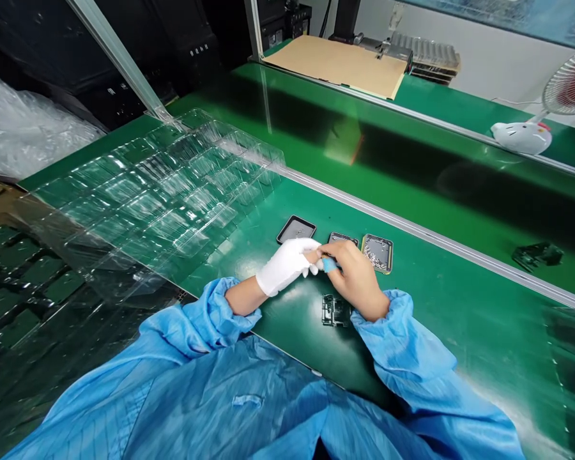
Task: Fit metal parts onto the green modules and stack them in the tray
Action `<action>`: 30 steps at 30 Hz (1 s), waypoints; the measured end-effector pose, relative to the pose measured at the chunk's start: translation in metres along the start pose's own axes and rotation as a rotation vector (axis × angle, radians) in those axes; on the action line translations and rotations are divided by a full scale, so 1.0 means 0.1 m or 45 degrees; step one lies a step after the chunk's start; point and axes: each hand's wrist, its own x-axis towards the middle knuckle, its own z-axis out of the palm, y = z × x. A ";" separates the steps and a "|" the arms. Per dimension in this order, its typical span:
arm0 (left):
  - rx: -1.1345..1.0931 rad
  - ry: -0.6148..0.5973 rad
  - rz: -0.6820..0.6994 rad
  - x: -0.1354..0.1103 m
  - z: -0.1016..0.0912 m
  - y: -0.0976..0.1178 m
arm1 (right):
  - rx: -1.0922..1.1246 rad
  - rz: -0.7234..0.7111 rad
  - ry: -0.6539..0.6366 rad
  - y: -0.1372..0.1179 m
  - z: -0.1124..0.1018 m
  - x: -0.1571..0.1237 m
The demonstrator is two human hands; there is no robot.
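My left hand (291, 260) wears a white glove, with some bare skin at the fingertips. It meets my right hand (357, 273) above the green table, and the fingers of both are pinched together. A piece of blue wrap (329, 264) shows on a finger of the right hand. Whatever lies between the fingertips is too small and covered to make out. Just below the right hand rests a black plastic part (334, 311) with a frame-like shape. Beyond the hands are a dark tray (296, 220) with a few tiny pieces, a partly covered tray (341, 237), and a tray of small metal pieces (370, 268).
Stacked clear plastic trays (163, 185) cover the table's left side. A metal rail (412, 233) crosses behind the small trays, with a clear panel above it. Another black part (537, 255) appears at the right, perhaps as a reflection. A small fan (522, 137) stands at the back right.
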 end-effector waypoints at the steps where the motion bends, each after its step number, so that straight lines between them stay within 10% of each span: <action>1: 0.006 -0.010 -0.013 -0.03 0.01 -0.01 | 0.003 -0.008 -0.033 -0.02 -0.01 -0.03; 8: -0.012 0.031 -0.077 -0.26 0.12 -0.09 | 0.119 0.002 -0.019 -0.11 -0.03 -0.19; 16: 0.933 0.183 0.318 -0.38 0.19 -0.03 | -0.220 -0.212 0.065 -0.24 -0.03 -0.35; 22: 0.724 -0.051 0.183 -0.44 0.18 0.04 | -0.288 -0.354 0.089 -0.31 -0.04 -0.45; 30: 1.743 0.110 0.611 -0.55 0.22 -0.19 | 0.664 0.681 0.003 -0.33 -0.02 -0.42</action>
